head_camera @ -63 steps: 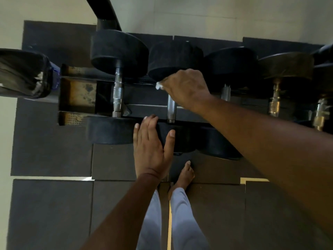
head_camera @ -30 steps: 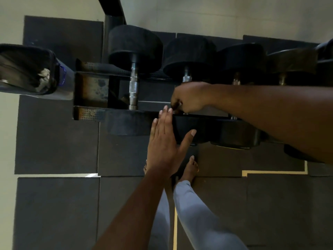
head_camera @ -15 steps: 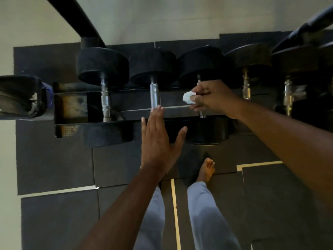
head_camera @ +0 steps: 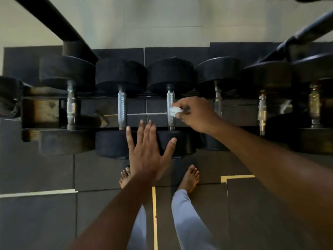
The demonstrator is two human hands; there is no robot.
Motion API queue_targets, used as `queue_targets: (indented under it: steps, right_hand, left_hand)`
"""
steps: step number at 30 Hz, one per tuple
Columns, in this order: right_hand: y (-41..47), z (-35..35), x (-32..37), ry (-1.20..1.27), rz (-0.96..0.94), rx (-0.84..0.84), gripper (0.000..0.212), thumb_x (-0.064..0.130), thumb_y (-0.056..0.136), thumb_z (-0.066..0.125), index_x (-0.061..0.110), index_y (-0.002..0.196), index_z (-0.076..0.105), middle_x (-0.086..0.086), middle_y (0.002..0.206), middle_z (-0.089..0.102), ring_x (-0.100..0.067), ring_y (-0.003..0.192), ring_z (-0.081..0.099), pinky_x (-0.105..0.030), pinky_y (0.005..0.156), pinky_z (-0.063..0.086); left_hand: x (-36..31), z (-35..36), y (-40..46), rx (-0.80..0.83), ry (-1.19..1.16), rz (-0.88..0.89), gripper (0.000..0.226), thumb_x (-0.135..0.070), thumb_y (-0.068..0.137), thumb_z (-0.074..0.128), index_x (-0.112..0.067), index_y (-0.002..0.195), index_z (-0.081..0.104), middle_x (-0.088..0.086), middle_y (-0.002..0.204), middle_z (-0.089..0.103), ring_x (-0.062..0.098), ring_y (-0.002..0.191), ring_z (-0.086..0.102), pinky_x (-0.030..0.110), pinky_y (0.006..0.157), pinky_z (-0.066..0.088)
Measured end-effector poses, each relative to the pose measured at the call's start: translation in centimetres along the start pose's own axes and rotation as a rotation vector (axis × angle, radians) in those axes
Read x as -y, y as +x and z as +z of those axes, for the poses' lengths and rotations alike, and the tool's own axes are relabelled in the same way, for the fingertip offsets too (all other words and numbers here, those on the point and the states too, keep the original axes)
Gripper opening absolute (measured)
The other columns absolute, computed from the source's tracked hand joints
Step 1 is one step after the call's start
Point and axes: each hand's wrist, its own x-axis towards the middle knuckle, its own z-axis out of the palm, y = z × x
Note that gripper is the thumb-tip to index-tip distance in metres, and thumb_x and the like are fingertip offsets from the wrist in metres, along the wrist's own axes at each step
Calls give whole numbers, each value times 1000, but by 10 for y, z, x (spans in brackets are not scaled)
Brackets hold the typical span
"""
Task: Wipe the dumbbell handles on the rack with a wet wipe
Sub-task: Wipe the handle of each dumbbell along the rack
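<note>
Dark rubber floor tiles point(head_camera: 36, 168) with pale tape lines run up to a light wall, and a low dumbbell rack point(head_camera: 40, 112) stands against it, seen from above. On the rack the third dumbbell handle point(head_camera: 170, 101) from the left is the one in hand: a small crumpled wet wipe point(head_camera: 173, 111) is pressed against its right side near the middle, pinched in the curled fingers of the right hand point(head_camera: 197, 114). The left hand point(head_camera: 146, 150) is spread flat with straight fingers over the near black heads, between the second and third dumbbells; whether it bears on them or floats just above I cannot tell. The second handle point(head_camera: 122, 110) stands bare to the left, and a thinner handle point(head_camera: 71, 103) further left. To the right are more handles, one point(head_camera: 218, 98) partly hidden behind the right hand and two brassy, worn ones point(head_camera: 262, 112) beyond. Bare feet point(head_camera: 189, 179) stand close under the rack's near edge.

The wipe is a tight wad touching only one side of the bar, so the far face could be missed unless the fingers wrap round. A hard rub might also roll the dumbbell in its cradle toward those bare toes if the left hand is not bracing it
</note>
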Motion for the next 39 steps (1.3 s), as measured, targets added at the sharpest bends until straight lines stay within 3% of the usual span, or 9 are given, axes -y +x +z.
queue_targets:
  steps: [6,11,17,22,24,27,30,34,39]
  right_hand:
    - [6,8,-7,-339,-279,25,25,38,97,75,42,122,78,13,111,79,-9,101,71,-33,85,55]
    - [25,15,-5,-512,-466,196,17,40,97,73,36,112,82,16,112,59,-11,113,47,-41,95,50]
    - [60,22,15,-860,-394,387,39,58,98,63,23,97,78,6,129,37,-26,125,28,-43,99,17]
    - [68,41,38,-1005,-290,566,45,41,98,68,10,131,68,-7,165,22,-36,155,12,-54,124,10]
    - [65,39,38,-959,-305,533,40,43,96,70,13,122,72,-5,161,23,-36,151,15,-53,122,15]
    - [49,23,25,-828,-429,364,25,48,94,71,23,93,77,3,134,34,-27,129,30,-43,99,24]
    - [28,9,7,-670,-410,283,20,54,96,69,36,99,79,10,119,44,-18,120,36,-39,96,24]
    - [14,13,-15,-370,-251,223,18,47,94,76,35,107,82,14,108,70,-10,105,64,-45,96,52]
    - [11,15,-23,-134,47,219,14,37,92,85,29,104,84,12,97,78,-1,91,69,-26,80,56]
  left_hand:
    - [2,14,2,-20,54,-17,87,-79,102,17,-14,146,53,4,157,54,24,162,27,54,133,-8]
    - [2,16,3,-23,79,-25,90,-79,102,14,-11,143,56,5,150,58,26,158,34,56,134,-4]
    - [3,18,3,-29,53,-28,88,-79,101,17,-11,140,57,4,138,62,28,151,41,57,134,-1]
    - [4,16,4,-7,52,-21,86,-80,101,17,-13,139,56,3,136,62,27,149,42,56,134,-2]
    - [4,14,4,-3,43,-17,86,-80,101,16,-13,138,56,3,135,62,27,149,42,56,134,-2]
    - [3,13,3,1,31,-19,87,-80,101,15,-13,138,57,3,136,62,27,149,42,56,134,-2]
    - [3,13,3,4,26,-21,87,-79,101,15,-12,137,57,4,135,63,28,148,43,57,133,-1]
    - [3,13,3,18,31,-25,84,-79,101,18,-13,137,56,3,135,62,28,149,42,59,133,0]
    - [2,13,3,12,40,-23,83,-78,102,19,-13,137,55,3,133,63,28,150,41,59,133,-1]
